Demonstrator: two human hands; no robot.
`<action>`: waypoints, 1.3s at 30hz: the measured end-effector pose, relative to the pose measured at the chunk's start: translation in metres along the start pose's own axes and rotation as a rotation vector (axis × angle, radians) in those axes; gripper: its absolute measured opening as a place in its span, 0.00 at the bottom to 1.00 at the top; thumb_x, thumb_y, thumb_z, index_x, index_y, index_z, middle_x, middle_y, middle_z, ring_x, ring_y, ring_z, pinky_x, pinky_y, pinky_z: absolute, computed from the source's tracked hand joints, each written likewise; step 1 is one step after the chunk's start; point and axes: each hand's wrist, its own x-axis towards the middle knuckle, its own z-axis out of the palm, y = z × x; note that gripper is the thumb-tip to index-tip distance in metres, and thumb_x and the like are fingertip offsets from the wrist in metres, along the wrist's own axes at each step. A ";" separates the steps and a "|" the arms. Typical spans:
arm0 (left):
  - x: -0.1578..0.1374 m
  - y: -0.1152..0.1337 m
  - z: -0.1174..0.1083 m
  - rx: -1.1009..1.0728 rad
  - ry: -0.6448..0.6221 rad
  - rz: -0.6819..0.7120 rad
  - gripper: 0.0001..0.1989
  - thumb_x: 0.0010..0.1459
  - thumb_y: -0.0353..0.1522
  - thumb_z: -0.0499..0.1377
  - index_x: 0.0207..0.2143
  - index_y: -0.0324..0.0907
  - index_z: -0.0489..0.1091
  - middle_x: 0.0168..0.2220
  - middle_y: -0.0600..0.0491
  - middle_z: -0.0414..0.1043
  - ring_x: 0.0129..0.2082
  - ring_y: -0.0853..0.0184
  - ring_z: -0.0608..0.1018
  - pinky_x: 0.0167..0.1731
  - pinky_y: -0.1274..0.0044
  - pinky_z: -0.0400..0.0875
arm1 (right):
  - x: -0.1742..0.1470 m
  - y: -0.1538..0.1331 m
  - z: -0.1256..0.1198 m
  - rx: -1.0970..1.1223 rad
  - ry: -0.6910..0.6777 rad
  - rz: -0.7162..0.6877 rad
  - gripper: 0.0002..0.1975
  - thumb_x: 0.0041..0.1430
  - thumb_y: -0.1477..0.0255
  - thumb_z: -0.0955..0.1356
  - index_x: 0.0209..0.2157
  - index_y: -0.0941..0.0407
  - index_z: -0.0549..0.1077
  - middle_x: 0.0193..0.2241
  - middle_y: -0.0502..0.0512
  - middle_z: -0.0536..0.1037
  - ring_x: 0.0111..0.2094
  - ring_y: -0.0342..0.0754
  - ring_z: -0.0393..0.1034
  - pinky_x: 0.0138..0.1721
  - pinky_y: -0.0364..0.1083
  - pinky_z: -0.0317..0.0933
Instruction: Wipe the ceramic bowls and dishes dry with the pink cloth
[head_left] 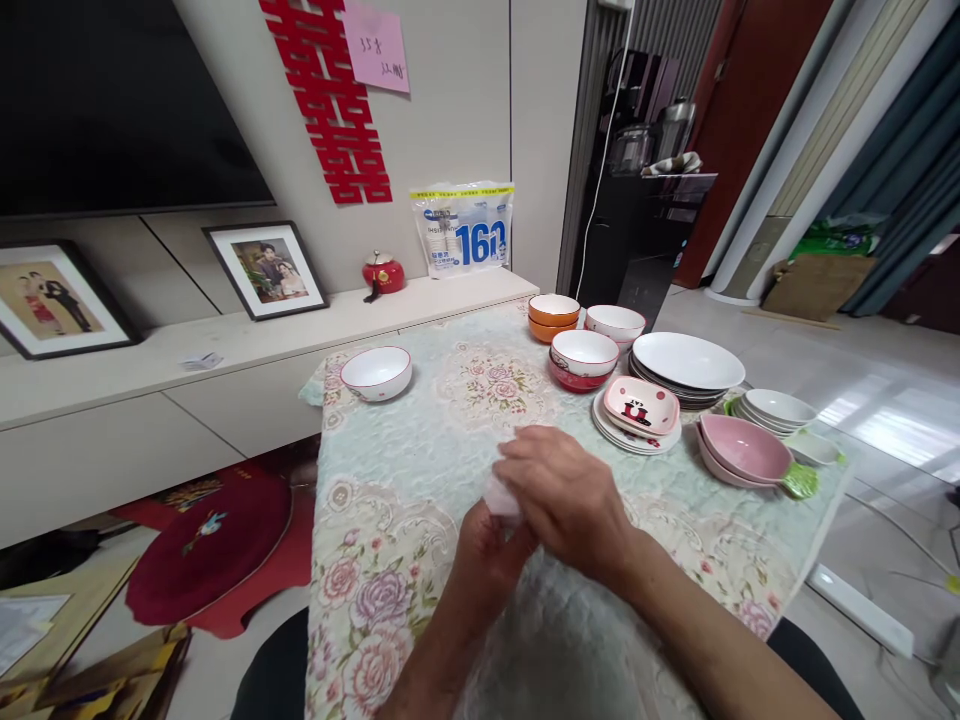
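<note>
My left hand [491, 545] is closed around a small white thing [501, 499], folded or crumpled like tissue or cloth, above the middle of the table. Over it lies my right hand [566, 490], fingers together and bent, pressing against the white thing and my left hand. Most of the white thing is hidden by my hands, and its kind is not clear. A white bowl with a red rim [377, 374] stands alone at the far left of the table. Small square cat-pattern dishes [642, 405] on round plates [637, 440] are the nearest dishware to my right hand.
On the right stand orange bowls [553, 310], red-and-white bowls [585, 355], large white plates [688, 360], pink leaf-handled bowls [744, 450] and small white bowls [780, 408]. A floral tablecloth [375, 590] covers the table. Behind, a low cabinet [360, 330] holds framed photos and a plastic pack [465, 230].
</note>
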 end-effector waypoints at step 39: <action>0.005 -0.010 -0.010 -0.139 -0.074 -0.230 0.17 0.48 0.38 0.71 0.38 0.39 0.73 0.29 0.56 0.73 0.29 0.69 0.70 0.30 0.78 0.62 | 0.001 0.031 -0.009 0.125 0.010 0.142 0.12 0.65 0.76 0.63 0.43 0.55 0.77 0.44 0.60 0.78 0.48 0.52 0.72 0.49 0.53 0.66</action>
